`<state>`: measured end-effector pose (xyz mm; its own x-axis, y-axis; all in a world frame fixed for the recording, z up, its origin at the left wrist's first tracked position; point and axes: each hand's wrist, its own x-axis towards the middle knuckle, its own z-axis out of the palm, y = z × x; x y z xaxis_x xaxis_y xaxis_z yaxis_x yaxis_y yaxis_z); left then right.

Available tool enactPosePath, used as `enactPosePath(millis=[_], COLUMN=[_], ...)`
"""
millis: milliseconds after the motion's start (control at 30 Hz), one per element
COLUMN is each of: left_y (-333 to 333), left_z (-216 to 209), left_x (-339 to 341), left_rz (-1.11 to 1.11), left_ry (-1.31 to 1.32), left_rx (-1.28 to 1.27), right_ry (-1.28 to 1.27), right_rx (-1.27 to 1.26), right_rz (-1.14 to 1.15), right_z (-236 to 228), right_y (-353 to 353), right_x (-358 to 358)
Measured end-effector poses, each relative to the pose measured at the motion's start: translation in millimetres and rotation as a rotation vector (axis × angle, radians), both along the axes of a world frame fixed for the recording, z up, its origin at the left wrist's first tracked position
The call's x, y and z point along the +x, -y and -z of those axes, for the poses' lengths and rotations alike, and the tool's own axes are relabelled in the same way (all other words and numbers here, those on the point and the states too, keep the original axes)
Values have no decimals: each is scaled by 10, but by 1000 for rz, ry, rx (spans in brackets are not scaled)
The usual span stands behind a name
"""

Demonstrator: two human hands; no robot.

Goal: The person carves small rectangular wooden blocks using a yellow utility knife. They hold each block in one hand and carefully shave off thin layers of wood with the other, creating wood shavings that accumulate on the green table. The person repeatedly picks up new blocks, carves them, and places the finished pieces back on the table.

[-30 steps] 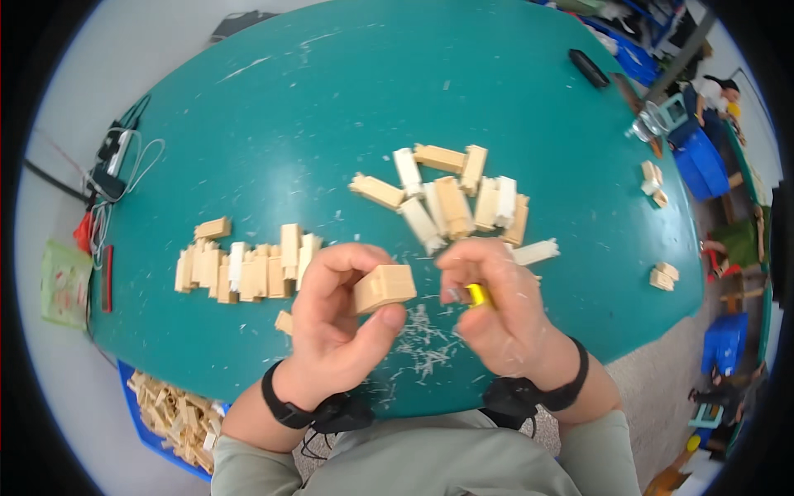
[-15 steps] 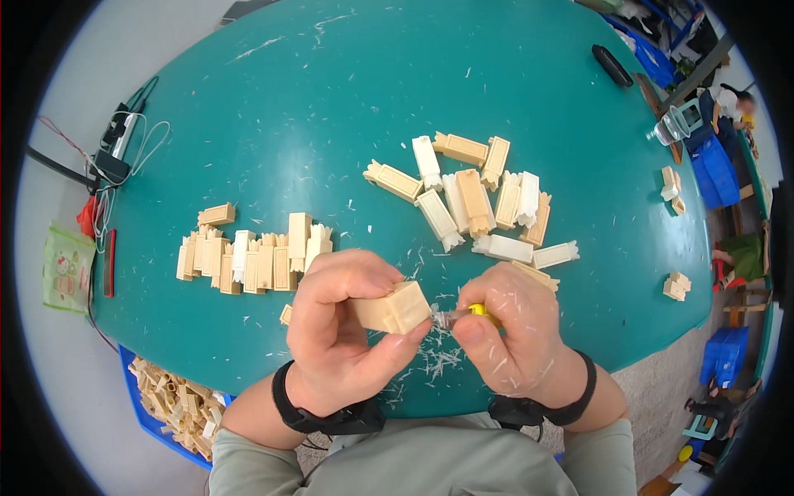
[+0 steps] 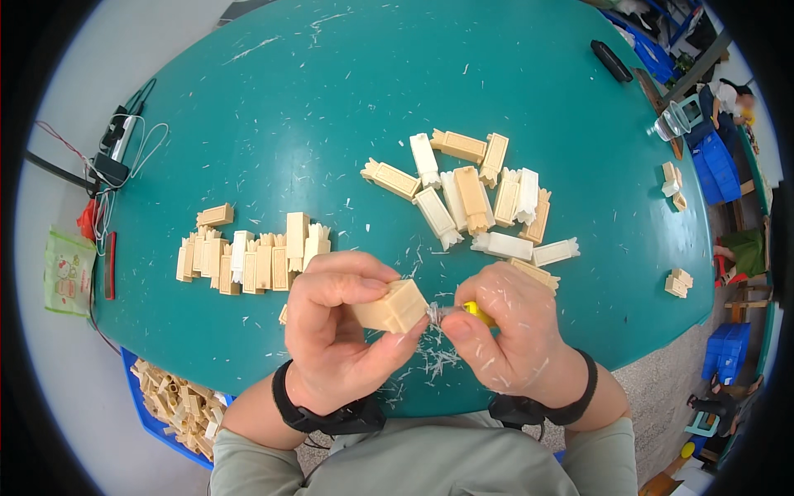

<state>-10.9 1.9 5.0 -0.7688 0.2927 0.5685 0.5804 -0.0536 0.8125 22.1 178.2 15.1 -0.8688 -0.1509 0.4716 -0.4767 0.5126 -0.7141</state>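
My left hand (image 3: 343, 331) is closed around a cream block-shaped plastic piece (image 3: 395, 309), its square end turned to the right. Gripped in my right hand (image 3: 509, 326) is a small tool with a yellow handle (image 3: 478, 313), probably a trimming knife; its short blade, largely covered by my thumb and some shavings, is at the block's right edge. White shavings (image 3: 442, 357) lie on the green table below and cling to my right hand. Beyond my hands spreads a loose group of cream and white pieces (image 3: 473, 198) with notched ends.
Left of my hands stands a packed row of similar pieces (image 3: 263, 266). A blue bin (image 3: 141, 413) full of them is below the table's left edge. A power strip (image 3: 116, 149) with cables lies far left. Small pieces (image 3: 679, 283) and a clear cup (image 3: 662, 131) sit along the right edge.
The block and both hands have shifted very slightly left. My hold on the block and on the tool is the same.
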Motion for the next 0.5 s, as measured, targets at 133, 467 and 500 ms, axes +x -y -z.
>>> enactPosePath(millis=[133,467,500], left_y=[-6,17,20], left_z=[-7,1,2], left_x=[-1,-32,-33], left_rz=[45,48,41], left_ry=[10,20,19], left_rx=[-11,-33,-23], right_ry=[-14,-16,-12], right_rx=[-4,17,19], right_rz=[-11,-16,-15], right_z=[20,-1,-6], right_y=[-19,-37,-32], right_x=[-14,-1,4])
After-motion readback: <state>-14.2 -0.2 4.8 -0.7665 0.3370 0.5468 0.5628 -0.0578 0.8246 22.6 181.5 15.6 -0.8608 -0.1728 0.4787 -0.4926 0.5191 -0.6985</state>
